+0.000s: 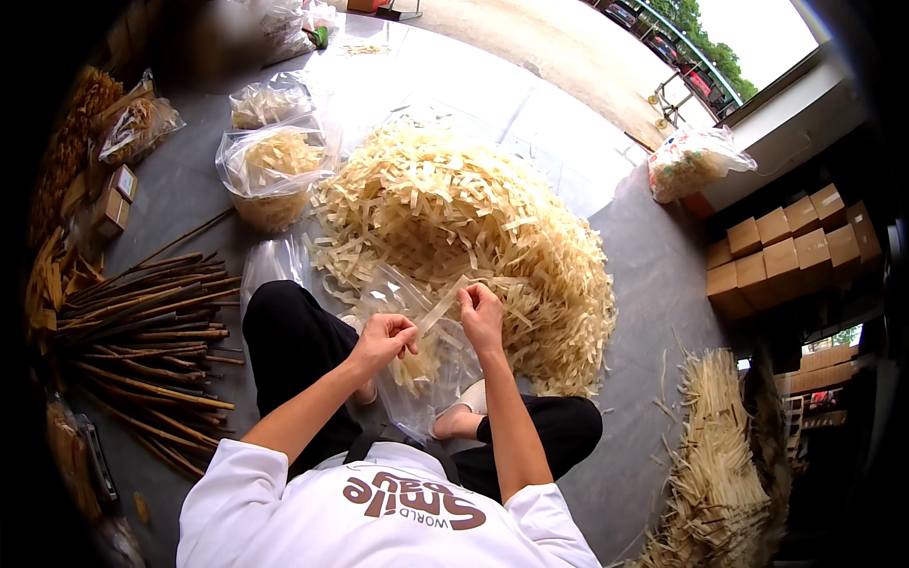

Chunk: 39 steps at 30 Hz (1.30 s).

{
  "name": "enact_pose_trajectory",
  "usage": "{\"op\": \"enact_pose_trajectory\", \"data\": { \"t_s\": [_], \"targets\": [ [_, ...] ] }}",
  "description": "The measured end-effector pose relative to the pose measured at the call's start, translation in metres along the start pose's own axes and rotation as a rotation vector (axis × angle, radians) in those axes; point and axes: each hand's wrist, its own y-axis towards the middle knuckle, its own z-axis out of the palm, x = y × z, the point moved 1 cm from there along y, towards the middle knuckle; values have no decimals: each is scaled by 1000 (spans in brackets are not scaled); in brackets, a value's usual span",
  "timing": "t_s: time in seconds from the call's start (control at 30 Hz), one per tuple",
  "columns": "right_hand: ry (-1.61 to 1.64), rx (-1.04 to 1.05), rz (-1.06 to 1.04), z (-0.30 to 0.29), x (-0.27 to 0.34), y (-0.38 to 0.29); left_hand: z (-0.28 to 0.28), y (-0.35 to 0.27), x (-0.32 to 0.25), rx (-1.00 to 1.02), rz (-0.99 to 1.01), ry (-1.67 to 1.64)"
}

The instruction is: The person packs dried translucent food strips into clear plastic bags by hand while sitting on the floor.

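A pale, translucent dried strip (442,308) stretches between my two hands. My left hand (383,339) pinches its lower end, and my right hand (481,312) grips the upper end between thumb and fingers. Below them, between my feet, a clear plastic bag (405,397) lies with some strips inside. Just beyond my hands rises a large heap of cream-coloured dried strips (461,206) on the grey floor. The strips' exact material cannot be told.
Left of the heap stands an open clear bag of strips (277,167). Long brown sticks (156,334) lie at my left. On the right are stacked cardboard boxes (788,245), a filled plastic bag (692,163) and a bundle of long pale strips (717,440).
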Motion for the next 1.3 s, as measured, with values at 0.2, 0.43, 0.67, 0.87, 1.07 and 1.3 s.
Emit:
{"op": "enact_pose_trajectory", "data": {
  "t_s": [0.2,0.43,0.67,0.87,1.07,1.3],
  "targets": [
    [513,264,203,-3,1,2,-7,-1,12,108,-181,-434],
    [673,330,180,-5,-2,-2,-4,-4,13,264,-342,-700],
    [1350,251,337,6,5,-12,10,-3,8,203,-271,-661],
    [1001,78,260,-8,2,-10,13,-6,6,101,-111,-287],
    [951,38,243,-11,-2,-15,15,-7,5,44,-106,-264],
    [833,338,261,-5,-1,-30,14,-5,4,21,-148,-271]
  ]
}}
